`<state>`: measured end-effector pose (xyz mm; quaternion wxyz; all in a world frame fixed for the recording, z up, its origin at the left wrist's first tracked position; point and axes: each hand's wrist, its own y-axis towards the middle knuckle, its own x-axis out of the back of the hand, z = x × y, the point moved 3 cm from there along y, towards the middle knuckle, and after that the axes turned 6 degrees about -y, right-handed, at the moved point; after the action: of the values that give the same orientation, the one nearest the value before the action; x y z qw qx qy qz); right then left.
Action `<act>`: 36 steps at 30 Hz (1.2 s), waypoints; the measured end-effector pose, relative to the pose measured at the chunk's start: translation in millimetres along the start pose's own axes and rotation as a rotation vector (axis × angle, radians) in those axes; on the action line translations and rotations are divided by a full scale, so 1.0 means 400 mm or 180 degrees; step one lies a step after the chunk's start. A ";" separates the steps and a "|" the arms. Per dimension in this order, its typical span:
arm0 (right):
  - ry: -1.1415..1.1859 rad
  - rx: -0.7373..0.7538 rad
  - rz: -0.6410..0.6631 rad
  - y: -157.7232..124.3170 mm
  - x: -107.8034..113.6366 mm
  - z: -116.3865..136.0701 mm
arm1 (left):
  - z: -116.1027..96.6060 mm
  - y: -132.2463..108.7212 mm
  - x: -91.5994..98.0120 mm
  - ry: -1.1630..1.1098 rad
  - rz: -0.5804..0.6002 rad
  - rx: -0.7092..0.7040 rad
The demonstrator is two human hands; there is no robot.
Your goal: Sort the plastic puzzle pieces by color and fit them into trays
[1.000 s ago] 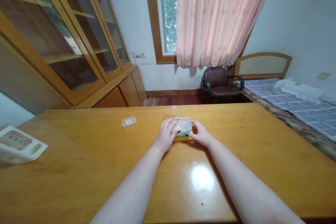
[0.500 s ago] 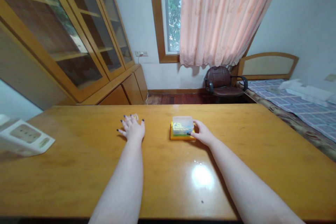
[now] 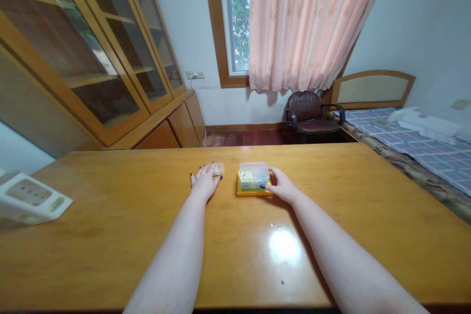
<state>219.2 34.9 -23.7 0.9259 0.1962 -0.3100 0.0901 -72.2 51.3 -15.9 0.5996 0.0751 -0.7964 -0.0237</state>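
Note:
A clear plastic box (image 3: 253,172) with small yellow pieces inside stands on a yellow tray (image 3: 254,194) with a green strip at its front. My right hand (image 3: 282,185) grips the box's right side, thumb at the front and fingers behind. Left of the tray lies a small clear plastic case (image 3: 219,169) with something yellowish in it, too small to name. My left hand (image 3: 204,182) holds this case between thumb and forefinger, and the other fingers are spread on the tabletop. Part of the case is hidden by the hand.
Both arms reach across a wooden desk (image 3: 147,235). At the left edge stands a white box (image 3: 31,197) with a window panel. Past the desk are a glass-door cabinet (image 3: 121,73), a brown armchair (image 3: 311,113) and a bed (image 3: 408,125).
My left hand has moved right toward the yellow tray, and the small clear case has shifted with it. My right hand stays on the clear box. The view has turned slightly.

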 end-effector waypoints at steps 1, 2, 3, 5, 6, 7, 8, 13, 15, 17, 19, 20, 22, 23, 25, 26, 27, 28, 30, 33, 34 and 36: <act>0.0011 0.0016 0.0002 0.000 -0.001 -0.002 | 0.002 0.002 -0.005 -0.0025 0.0078 -0.0011; 0.0025 0.0035 0.0007 -0.001 -0.001 -0.004 | 0.002 0.004 -0.007 -0.0043 0.0120 -0.0011; 0.0040 0.0051 0.0015 -0.001 -0.002 -0.006 | 0.001 0.005 -0.007 -0.0049 0.0130 -0.0010; 0.0055 0.0059 0.0031 -0.001 -0.003 -0.009 | -0.004 0.005 -0.001 -0.0051 0.0091 -0.0008; 0.0055 0.0055 0.0038 -0.001 -0.003 -0.009 | -0.007 0.004 0.002 -0.0062 0.0061 0.0000; 0.0050 0.0050 0.0040 -0.001 -0.003 -0.010 | -0.009 0.003 0.003 -0.0084 0.0038 -0.0004; 0.0046 0.0051 0.0038 -0.001 -0.003 -0.010 | -0.011 0.003 0.003 -0.0124 0.0026 -0.0024; 0.0050 0.0115 0.0018 -0.001 -0.003 -0.008 | -0.007 0.008 -0.004 -0.0519 -0.0005 -0.0181; 0.0051 0.0114 0.0018 -0.001 -0.002 -0.007 | -0.009 0.007 0.006 -0.0788 -0.0198 -0.0171; 0.0073 0.0116 0.0018 -0.001 -0.002 -0.004 | -0.027 -0.007 0.033 -0.1229 -0.0625 -0.0296; 0.0125 0.0125 0.0022 -0.001 -0.001 0.000 | -0.067 -0.036 0.072 -0.1712 -0.1228 -0.0648; 0.0156 0.0134 0.0026 -0.001 -0.001 0.002 | -0.093 -0.054 0.092 -0.1902 -0.1498 -0.0816; 0.0211 0.0158 0.0032 -0.001 -0.002 0.005 | -0.151 -0.088 0.121 -0.2156 -0.1762 -0.1163; 0.0228 0.0172 0.0039 0.000 -0.003 0.006 | -0.181 -0.102 0.128 -0.2200 -0.1716 -0.1331; 0.0236 0.0184 0.0036 0.000 -0.004 0.007 | -0.231 -0.119 0.129 -0.2226 -0.1516 -0.1612; 0.0221 0.0179 0.0029 0.001 -0.004 0.007 | -0.249 -0.123 0.125 -0.2225 -0.1415 -0.1676; 0.0196 0.0167 0.0019 0.001 -0.005 0.007 | -0.261 -0.123 0.117 -0.2221 -0.1295 -0.1709; 0.0167 0.0148 -0.0003 0.002 -0.004 0.007 | -0.270 -0.122 0.108 -0.2207 -0.1171 -0.1719; 0.0122 0.0129 -0.0040 0.003 -0.004 0.008 | -0.276 -0.115 0.087 -0.2156 -0.0932 -0.1703; 0.0111 0.0144 -0.0035 0.004 -0.003 0.013 | -0.274 -0.106 0.062 -0.2093 -0.0695 -0.1673; 0.0107 0.0146 -0.0024 0.004 -0.003 0.014 | -0.273 -0.105 0.057 -0.2091 -0.0669 -0.1660; 0.0086 0.0123 -0.0019 0.005 -0.004 0.014 | -0.270 -0.104 0.050 -0.2079 -0.0670 -0.1637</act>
<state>214.6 34.2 -20.1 0.9263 0.2138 -0.2951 0.0959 29.8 12.7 28.1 0.3095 -0.0075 -0.9006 -0.3050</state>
